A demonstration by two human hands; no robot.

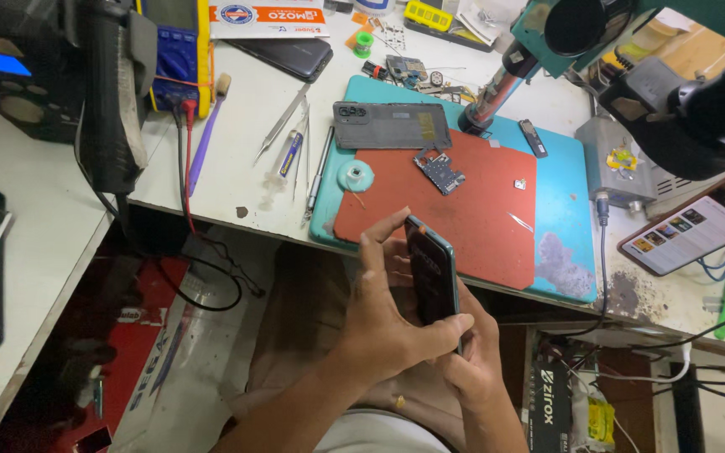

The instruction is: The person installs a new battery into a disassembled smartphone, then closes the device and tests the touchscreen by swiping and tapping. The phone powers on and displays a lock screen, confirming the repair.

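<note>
A dark smartphone with a teal edge (431, 270) is held upright and edge-on over my lap, just in front of the bench. My left hand (379, 310) wraps it from the left, thumb across its lower end and index finger stretched up toward its top. My right hand (476, 356) cups it from behind and below, mostly hidden by the phone and my left hand. On the bench beyond lie a grey phone back cover (392, 126) and a small circuit board (440, 171) on a red mat (472, 222).
The red mat lies on a teal mat (564, 201). Tweezers and thin tools (299, 151) lie to its left, next to a multimeter (178, 50) with a red lead. A microscope (581, 33) overhangs at upper right. A lit phone (685, 226) rests far right, cables below.
</note>
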